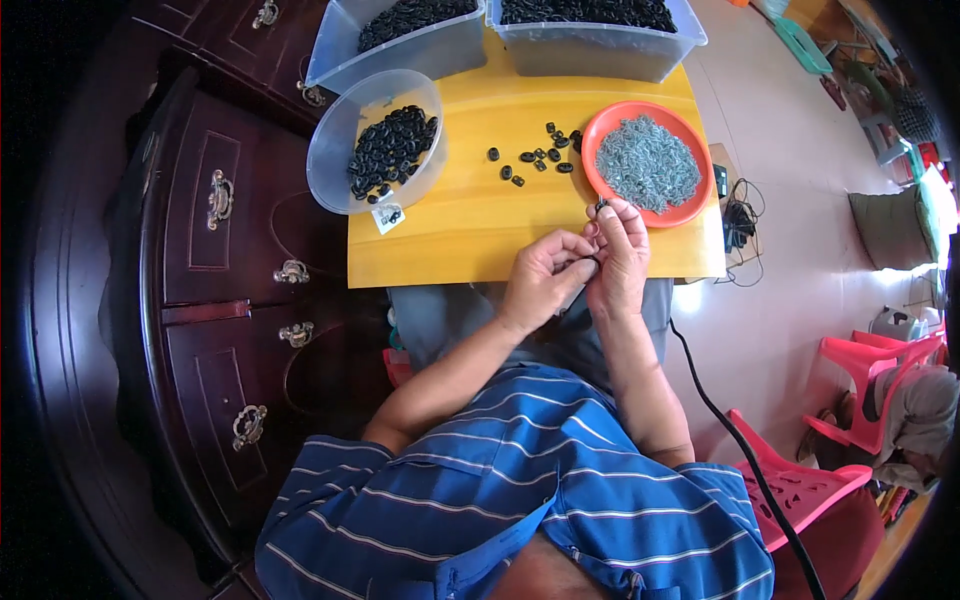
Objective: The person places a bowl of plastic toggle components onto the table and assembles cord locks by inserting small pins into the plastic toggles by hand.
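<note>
Just past the near edge of the yellow table, my hands meet. Between the thumb and fingertips of my right hand is a small black part. My left hand is closed in a pinch against the right one; something dark shows at its thumb tip, too small to make out. Beyond my right hand stands an orange bowl heaped with small silvery metal pieces. Several loose black oval pieces lie on the tabletop left of the bowl.
A clear round tub of black pieces stands at the left. Two clear bins full of black pieces line the far edge. Dark wooden drawers rise at the left; pink chairs stand at the right.
</note>
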Tool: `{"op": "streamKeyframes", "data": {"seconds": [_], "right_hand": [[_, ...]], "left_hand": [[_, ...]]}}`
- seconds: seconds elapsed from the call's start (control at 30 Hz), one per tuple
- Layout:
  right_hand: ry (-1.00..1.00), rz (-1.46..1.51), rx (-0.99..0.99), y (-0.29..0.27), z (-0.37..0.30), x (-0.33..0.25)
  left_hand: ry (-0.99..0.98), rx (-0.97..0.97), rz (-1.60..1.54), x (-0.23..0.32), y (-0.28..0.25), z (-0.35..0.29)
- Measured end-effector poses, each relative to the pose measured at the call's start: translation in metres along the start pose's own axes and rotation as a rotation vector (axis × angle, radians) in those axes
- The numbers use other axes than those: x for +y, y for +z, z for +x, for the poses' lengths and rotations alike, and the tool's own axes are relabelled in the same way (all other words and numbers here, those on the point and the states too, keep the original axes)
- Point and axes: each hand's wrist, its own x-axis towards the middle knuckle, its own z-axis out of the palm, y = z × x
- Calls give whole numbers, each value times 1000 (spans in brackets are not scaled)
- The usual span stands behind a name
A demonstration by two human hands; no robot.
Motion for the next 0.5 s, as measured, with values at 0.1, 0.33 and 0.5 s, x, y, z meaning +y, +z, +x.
{"op": "streamKeyframes", "data": {"seconds": [0.1,0.33,0.5], "right_hand": [[8,14,22,1,-3,0],[37,11,9,6,-2,-7],[44,-18,-62,4,0,-6]], "left_hand": [[-3,-1,96,-3,1,-4],[16,-55,204,3,-6,-3],[15,-183,397,20,-6,-3]]}}
